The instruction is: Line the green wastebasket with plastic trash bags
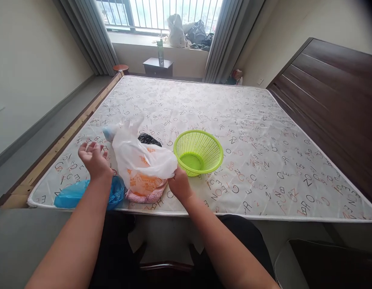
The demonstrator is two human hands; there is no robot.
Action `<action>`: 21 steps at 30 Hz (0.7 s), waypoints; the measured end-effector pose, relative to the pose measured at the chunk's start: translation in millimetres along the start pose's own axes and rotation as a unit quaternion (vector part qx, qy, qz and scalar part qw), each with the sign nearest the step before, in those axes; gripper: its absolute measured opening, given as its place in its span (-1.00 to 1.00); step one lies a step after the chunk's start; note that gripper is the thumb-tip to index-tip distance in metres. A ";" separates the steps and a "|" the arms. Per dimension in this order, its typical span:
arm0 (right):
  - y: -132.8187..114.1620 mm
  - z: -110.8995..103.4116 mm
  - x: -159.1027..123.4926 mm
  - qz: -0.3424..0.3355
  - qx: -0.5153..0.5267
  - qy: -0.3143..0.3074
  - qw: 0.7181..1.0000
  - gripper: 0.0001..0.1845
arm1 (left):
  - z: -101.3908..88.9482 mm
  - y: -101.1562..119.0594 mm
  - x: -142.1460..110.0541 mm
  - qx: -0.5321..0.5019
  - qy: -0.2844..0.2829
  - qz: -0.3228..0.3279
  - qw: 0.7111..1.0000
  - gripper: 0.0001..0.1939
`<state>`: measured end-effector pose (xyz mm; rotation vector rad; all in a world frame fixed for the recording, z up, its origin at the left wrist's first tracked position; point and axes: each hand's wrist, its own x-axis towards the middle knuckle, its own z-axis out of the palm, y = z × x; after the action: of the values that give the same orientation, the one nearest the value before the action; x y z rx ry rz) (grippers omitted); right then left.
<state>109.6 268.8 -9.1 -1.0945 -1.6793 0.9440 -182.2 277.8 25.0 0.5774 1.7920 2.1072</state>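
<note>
A white plastic bag [130, 154] with orange print is stretched out in front of me, and my right hand [179, 184] grips its right end. To the bag's left, my left hand [94, 158] is raised with its fingers apart and nothing in it. Under the bag lies a pink and white cloth [148, 196], partly hidden. A blue plastic bag [73, 194] rests on the mattress beneath my left forearm. Behind the white bag, part of a black plastic bag [149, 139] shows. Just right of my right hand stands a green plastic basket [198, 160] with slotted walls.
Everything lies near the front edge of a letter-printed mattress [264, 160]. A dark headboard [333, 84] rises on the right. Beyond the far edge are a nightstand [157, 68] with a bottle [160, 52] and a round stool [121, 68]. Bags [176, 32] sit on the windowsill.
</note>
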 end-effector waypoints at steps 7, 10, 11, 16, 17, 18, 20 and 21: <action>-39.3 -62.5 31.6 0.013 0.049 0.181 0.982 -0.82 | 24.8 -27.7 -15.2 -0.110 -0.141 -0.178 0.968 -0.53; -39.1 -101.2 45.1 0.021 0.077 0.299 0.951 -0.83 | 39.6 -37.9 -43.0 -0.036 -0.211 -0.118 0.970 -0.54; -38.1 -112.1 48.4 0.014 0.075 0.335 0.939 -0.82 | 43.0 -40.5 -51.4 -0.001 -0.233 -0.098 0.967 -0.53; -22.8 -148.5 54.7 -0.054 -0.017 0.420 0.906 -0.76 | 47.0 -45.4 -75.6 0.170 -0.322 0.089 0.927 -0.53; -16.4 -152.9 53.9 -0.062 -0.043 0.413 0.908 -0.74 | 46.3 -45.8 -77.0 0.186 -0.333 0.115 0.917 -0.54; -8.7 -156.7 52.4 -0.066 -0.068 0.404 0.910 -0.73 | 45.7 -46.5 -77.6 0.195 -0.341 0.126 0.911 -0.54; 8.7 -162.5 47.8 -0.059 -0.107 0.390 0.913 -0.71 | 45.3 -48.9 -77.2 0.206 -0.341 0.120 0.909 -0.54; 17.5 -164.6 44.9 -0.055 -0.122 0.382 0.914 -0.70 | 45.6 -50.3 -76.6 0.212 -0.336 0.113 0.911 -0.54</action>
<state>259.8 336.6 38.1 -1.2965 -1.1898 0.1649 -94.1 288.2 -26.2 1.4734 1.7927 1.3443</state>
